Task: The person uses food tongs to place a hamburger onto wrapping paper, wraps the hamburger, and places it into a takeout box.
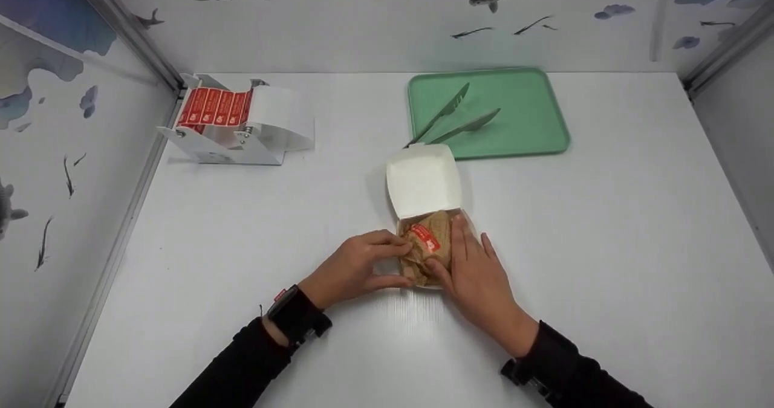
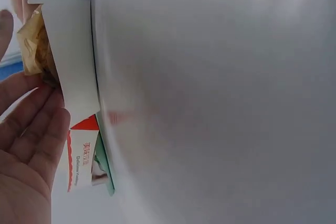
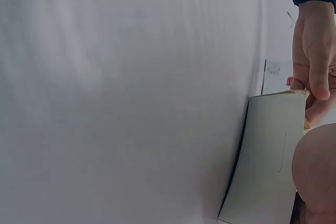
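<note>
A paper-wrapped parcel (image 1: 436,233), brown and crumpled with a red label, sits in an open white clamshell box (image 1: 423,181). My left hand (image 1: 357,266) touches the parcel's left side, its fingertips at the box rim and the thumb near the front corner. In the left wrist view, those fingers (image 2: 39,124) reach over the white box wall (image 2: 71,51) to the wrapper. Along the right side of the parcel lies my right hand (image 1: 481,275), fingers straight and thumb on the paper. Its fingertips reach the box's back right corner. The parcel's underside is hidden.
Behind the box, a green tray (image 1: 520,124) carries tongs (image 1: 447,112) that spread toward the back. A label dispenser (image 1: 236,145) with a roll of red labels (image 1: 214,106) stands at the back left. Patterned panels (image 1: 363,27) enclose the white table (image 1: 604,245).
</note>
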{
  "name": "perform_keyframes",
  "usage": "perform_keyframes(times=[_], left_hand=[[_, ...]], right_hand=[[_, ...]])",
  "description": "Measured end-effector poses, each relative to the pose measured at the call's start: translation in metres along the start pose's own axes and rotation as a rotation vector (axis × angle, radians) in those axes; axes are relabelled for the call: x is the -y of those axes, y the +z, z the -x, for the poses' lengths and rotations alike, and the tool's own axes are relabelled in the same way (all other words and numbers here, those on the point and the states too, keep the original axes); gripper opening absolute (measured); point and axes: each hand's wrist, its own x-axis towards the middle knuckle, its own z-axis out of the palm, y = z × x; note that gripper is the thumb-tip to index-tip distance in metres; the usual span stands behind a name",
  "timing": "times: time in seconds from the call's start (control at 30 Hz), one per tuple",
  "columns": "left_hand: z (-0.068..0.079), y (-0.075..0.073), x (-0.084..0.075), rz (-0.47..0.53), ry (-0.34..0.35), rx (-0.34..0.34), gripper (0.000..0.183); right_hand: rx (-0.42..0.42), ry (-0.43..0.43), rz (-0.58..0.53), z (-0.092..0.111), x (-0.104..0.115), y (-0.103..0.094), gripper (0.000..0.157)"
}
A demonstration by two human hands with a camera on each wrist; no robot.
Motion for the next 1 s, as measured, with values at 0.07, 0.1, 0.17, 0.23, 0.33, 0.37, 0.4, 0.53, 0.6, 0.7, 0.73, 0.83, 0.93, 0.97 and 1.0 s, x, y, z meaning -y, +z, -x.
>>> perform_keyframes(times=[0.07, 0.1, 0.17, 0.23, 0.33, 0.37, 0.4, 0.53, 0.6, 0.7, 0.73, 0.83, 0.93, 0.97, 1.0], left_hand=[[-0.002, 0.000, 0.001, 0.001, -0.002, -0.004, 0.048], [-0.003, 0.001, 0.001, -0.012, -0.005, -0.013, 0.046], [-0.006, 0.004, -0.001, -0.053, -0.015, -0.034, 0.038], [-0.010, 0.007, -0.005, -0.093, -0.033, -0.045, 0.031], [-0.014, 0.010, -0.009, -0.131, -0.075, -0.036, 0.027], [-0.015, 0.009, -0.011, -0.138, -0.094, -0.029, 0.029], [-0.016, 0.009, -0.012, -0.143, -0.113, -0.023, 0.035], [-0.019, 0.003, -0.016, -0.161, -0.147, 0.027, 0.061], [-0.021, 0.000, -0.019, -0.176, -0.131, 0.059, 0.068], [-0.023, -0.003, -0.024, -0.208, -0.089, 0.094, 0.065], [-0.024, -0.004, -0.026, -0.226, -0.081, 0.096, 0.063], [-0.025, -0.004, -0.031, -0.337, -0.069, 0.090, 0.056], [-0.026, -0.002, -0.036, -0.483, -0.059, 0.085, 0.047], [-0.026, -0.001, -0.038, -0.526, -0.051, 0.085, 0.045], [-0.026, 0.000, -0.039, -0.557, -0.042, 0.088, 0.043]], right_hand=[[0.000, 0.004, -0.011, 0.000, 0.000, 0.000, 0.084], [0.001, 0.006, -0.019, 0.000, 0.001, 0.001, 0.084], [0.015, 0.016, -0.046, 0.000, 0.002, 0.001, 0.084], [0.045, 0.036, -0.087, 0.000, 0.002, 0.000, 0.083], [0.114, 0.067, -0.160, 0.000, 0.003, -0.004, 0.082], [0.141, 0.073, -0.184, 0.000, 0.003, -0.007, 0.081], [0.169, 0.078, -0.209, -0.001, 0.002, -0.010, 0.079], [0.271, 0.063, -0.289, -0.005, -0.004, -0.024, 0.071], [0.295, 0.057, -0.308, -0.008, -0.008, -0.030, 0.067], [0.269, 0.052, -0.301, -0.010, -0.014, -0.035, 0.064], [0.242, 0.054, -0.301, -0.011, -0.016, -0.036, 0.063], [0.133, 0.056, -0.300, -0.012, -0.021, -0.039, 0.057], [0.059, 0.069, -0.335, -0.015, -0.031, -0.043, 0.045], [0.046, 0.079, -0.354, -0.017, -0.035, -0.045, 0.040], [0.043, 0.094, -0.376, -0.020, -0.039, -0.046, 0.036]])
